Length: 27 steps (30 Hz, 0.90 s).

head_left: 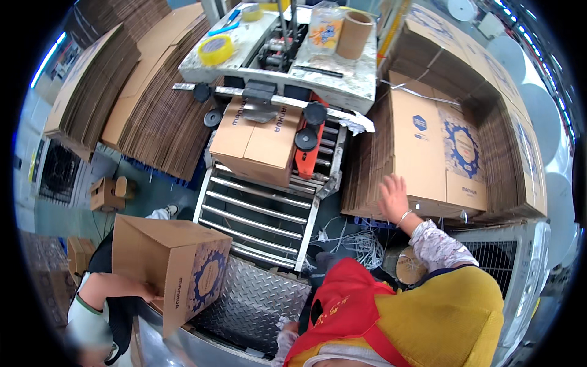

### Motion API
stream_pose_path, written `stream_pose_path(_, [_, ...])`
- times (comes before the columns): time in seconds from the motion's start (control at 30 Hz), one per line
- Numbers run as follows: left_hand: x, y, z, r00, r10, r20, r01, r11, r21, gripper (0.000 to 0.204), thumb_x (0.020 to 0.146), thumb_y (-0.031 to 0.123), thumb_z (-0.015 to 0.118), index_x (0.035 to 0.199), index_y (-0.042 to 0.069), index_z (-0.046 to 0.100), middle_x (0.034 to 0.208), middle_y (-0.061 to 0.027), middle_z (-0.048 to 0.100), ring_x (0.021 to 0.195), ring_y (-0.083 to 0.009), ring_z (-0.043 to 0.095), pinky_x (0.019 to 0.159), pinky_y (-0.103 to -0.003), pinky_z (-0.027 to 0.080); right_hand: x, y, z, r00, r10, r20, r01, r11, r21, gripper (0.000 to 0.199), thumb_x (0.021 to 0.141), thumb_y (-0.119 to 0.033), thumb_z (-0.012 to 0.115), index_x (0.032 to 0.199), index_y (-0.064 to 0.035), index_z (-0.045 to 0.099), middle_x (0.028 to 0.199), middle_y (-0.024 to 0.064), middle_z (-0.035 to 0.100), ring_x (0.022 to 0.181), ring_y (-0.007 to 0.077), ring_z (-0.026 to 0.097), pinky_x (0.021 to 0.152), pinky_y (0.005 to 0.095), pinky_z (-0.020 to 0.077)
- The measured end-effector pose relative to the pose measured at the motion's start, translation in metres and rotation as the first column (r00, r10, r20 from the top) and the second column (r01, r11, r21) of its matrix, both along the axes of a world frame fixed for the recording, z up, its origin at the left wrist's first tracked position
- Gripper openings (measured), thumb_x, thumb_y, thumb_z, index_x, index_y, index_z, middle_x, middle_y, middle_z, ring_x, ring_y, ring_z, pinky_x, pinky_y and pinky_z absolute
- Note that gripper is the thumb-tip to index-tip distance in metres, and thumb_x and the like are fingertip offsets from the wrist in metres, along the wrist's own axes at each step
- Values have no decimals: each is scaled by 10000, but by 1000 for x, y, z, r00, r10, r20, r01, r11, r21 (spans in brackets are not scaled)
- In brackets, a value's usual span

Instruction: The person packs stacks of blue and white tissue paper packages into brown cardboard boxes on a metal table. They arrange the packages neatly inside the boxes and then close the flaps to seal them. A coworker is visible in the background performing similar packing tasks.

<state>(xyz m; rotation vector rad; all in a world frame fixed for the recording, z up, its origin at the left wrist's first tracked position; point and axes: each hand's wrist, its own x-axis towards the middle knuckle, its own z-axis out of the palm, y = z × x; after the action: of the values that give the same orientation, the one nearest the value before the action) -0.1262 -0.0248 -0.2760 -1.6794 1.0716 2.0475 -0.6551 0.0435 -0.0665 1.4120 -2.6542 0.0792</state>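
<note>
The stack of flat cartons (428,153) lies at the person's right, printed side up, with a blue gear design on its top sheet. The right hand (393,197) is raised over the near left edge of this stack, palm down, fingers (396,181) spread wide and holding nothing; whether they touch the top sheet cannot be told. A bracelet sits at that wrist. The left hand (285,338) shows only partly at the lower edge, beside the red apron; its fingers cannot be made out.

Left of the stack, a sealed carton (260,144) rests on the roller conveyor (263,217) under the taping machine (281,58). A yellow tape roll (216,50) and a cardboard core (355,34) lie on the machine's top. At lower left a co-worker's arm (116,286) reaches into an erected carton (174,269) standing on a checker-plate worktop (254,303).
</note>
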Motion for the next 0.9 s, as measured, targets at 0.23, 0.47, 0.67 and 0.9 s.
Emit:
stream_pose_path(0.23, [134,33,-69,989,32,143,-17,995,-103,230,840,275,579,790,53,548,667,-61,572,491,-176,527,439,-339,441,-59,57,-7,991,-131,-4,120,892,435,629,646,-293,737,1237,-250,526,1417,144,276,1301,388,251,1024,619,204])
stream_pose_path(0.47, [34,-61,51,977,202,-65,-209,874,-439,272,879,263,550,1023,32,566,800,-57,599,571,-138,567,444,-258,422,-71,68,-22,988,78,-134,-28,939,342,448,649,-230,685,1084,-187,589,1205,131,457,1187,343,381,1000,623,229])
stream_pose_path(0.67, [26,-50,72,981,150,-122,-186,900,-394,344,844,223,608,1129,38,549,849,-53,609,632,-127,597,478,-240,433,-53,65,42,983,125,-136,-90,967,238,343,661,-228,648,978,-114,583,1060,126,500,1088,325,439,993,633,222])
stream_pose_path(0.9, [45,-32,76,984,151,-99,-179,895,-408,333,854,236,609,1100,17,563,869,-59,616,632,-138,609,496,-247,464,-47,66,33,985,-71,-155,95,983,154,254,714,-155,600,945,-62,551,1024,160,525,926,323,534,851,493,425])
